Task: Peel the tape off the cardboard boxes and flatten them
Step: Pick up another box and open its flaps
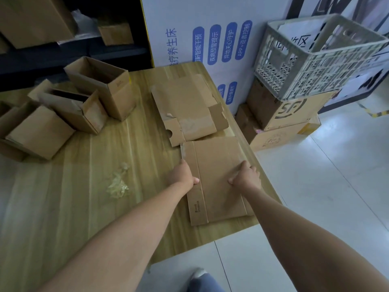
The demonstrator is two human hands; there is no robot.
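Pressing a flattened cardboard box onto a wooden table, near its right edge. The left hand pinches the box's left edge. The right hand is curled at the right edge, grip unclear. Firm, even pressure along the creases should keep the layers flat.

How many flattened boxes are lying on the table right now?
2. The near flattened box lies by the table's right edge, held by the left hand and right hand; the far flattened box lies just beyond it. Sheets may be hidden beneath.
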